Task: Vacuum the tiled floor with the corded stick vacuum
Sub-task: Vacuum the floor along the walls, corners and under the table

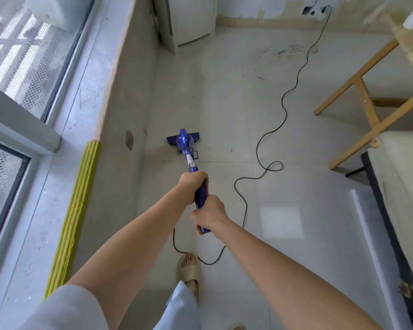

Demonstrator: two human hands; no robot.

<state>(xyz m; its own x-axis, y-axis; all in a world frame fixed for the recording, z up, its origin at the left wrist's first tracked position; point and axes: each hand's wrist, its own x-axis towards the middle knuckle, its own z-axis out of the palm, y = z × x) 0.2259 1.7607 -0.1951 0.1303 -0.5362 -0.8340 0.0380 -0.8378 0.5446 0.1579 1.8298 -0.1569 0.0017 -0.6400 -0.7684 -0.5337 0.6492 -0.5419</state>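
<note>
Both bare forearms reach forward from the near edge. Nearer, the right hand (209,214) curls round the end of the blue corded stick vacuum (190,160) handle; just beyond it the left hand (193,186) grips the same handle higher up its shaft. From the hands the stick slopes away to its blue floor head (171,139), which rests flat on the pale tiled floor (224,103) near the left ledge. A thin black power cord (293,84) snakes right of the vacuum to a far wall socket (316,11). One beige slipper (188,267) stands on the near tiles.
</note>
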